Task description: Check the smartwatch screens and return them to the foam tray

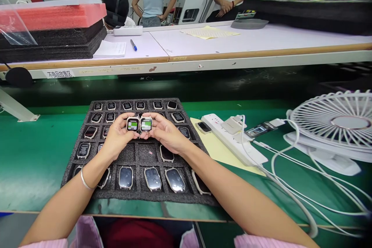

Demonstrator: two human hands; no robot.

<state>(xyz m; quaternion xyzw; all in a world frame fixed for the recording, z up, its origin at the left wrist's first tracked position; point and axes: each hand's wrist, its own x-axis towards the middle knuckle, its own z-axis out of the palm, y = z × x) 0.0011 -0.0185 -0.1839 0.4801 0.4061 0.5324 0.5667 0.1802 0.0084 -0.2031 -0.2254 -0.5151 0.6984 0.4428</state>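
My left hand point(119, 135) grips a smartwatch body point(133, 124) by its edges, its lit screen showing green and white blocks. Right beside it, my right hand point(164, 131) holds a second smartwatch body point(146, 124) with a similar lit screen. The two watches are side by side, facing me, above a black foam tray point(139, 155). Strapless watches lie in many of the tray's compartments, such as a silver-rimmed watch point(126, 177) in the front row. Several in the back rows show text on dark screens. Part of the tray is hidden under my hands and forearms.
Right of the tray, a yellow sheet point(215, 145) lies under a white power strip point(232, 139) and a single watch point(203, 127). A white fan point(334, 124) and cables point(290, 186) fill the right side. A shelf point(186, 56) spans the back; people are behind it.
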